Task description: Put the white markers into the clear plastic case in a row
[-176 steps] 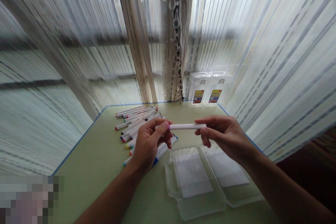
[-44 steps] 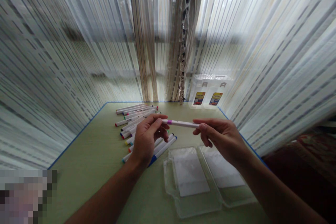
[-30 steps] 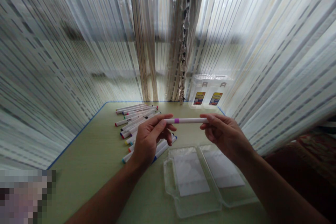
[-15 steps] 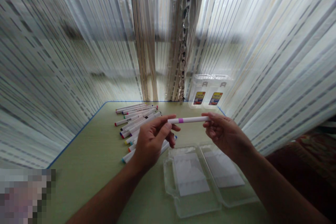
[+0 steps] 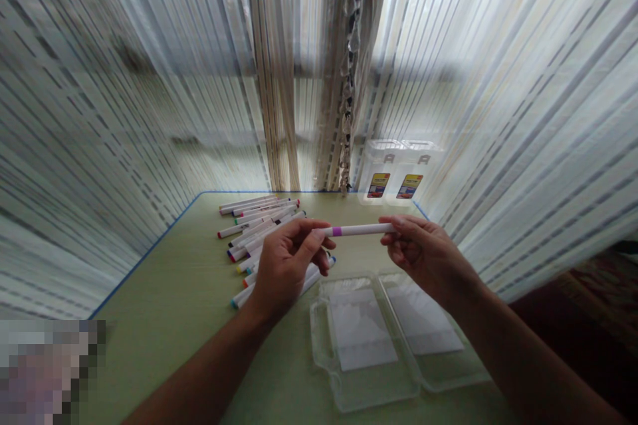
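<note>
White marker hangs over the surface, fingers of left hand and right hand clamped on opposite ends — probably light, stiff, slightly slick — best gripped mid-length.

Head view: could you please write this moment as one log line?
left hand: holds marker, purple-banded end; right hand: holds opposite end; open case, marker pile: on table

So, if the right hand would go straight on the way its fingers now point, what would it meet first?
Most likely the left hand, since the right hand points at it along the white marker they both hold; depth is unclear.
</note>
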`<state>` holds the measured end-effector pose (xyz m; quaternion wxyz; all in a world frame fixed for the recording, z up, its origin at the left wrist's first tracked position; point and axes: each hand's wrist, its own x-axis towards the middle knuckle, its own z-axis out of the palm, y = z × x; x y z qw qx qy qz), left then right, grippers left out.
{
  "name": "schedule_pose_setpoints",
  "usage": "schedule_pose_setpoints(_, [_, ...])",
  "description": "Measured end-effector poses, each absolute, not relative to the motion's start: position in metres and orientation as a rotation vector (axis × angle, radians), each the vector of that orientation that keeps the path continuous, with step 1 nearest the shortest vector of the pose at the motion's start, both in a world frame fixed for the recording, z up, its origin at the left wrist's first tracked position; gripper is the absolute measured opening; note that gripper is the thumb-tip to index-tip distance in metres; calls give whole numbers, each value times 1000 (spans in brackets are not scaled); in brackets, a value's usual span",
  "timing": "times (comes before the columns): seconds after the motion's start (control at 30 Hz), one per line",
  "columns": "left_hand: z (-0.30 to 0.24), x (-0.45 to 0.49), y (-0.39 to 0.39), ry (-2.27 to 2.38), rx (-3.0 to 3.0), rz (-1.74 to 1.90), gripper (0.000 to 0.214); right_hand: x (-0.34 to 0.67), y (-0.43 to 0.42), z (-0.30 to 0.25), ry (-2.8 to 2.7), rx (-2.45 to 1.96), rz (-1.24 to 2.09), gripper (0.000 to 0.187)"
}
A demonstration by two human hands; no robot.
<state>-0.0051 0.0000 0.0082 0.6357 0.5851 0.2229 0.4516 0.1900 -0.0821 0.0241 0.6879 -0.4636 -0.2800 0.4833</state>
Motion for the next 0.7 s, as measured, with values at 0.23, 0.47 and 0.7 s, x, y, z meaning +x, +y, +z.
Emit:
schedule_pose_setpoints(0.23, [11, -5, -1, 532, 1358, 1025, 17, 188, -82, 25, -656, -1036, 1090, 28])
schedule_pose_setpoints(0.47, [12, -5, -2, 557, 1388, 1009, 18, 187, -83, 24, -700, -1048, 1081, 25])
schedule_pose_setpoints(0.7, [15, -5, -3, 577, 1406, 982, 20, 186, -83, 17, -853, -1125, 900, 25])
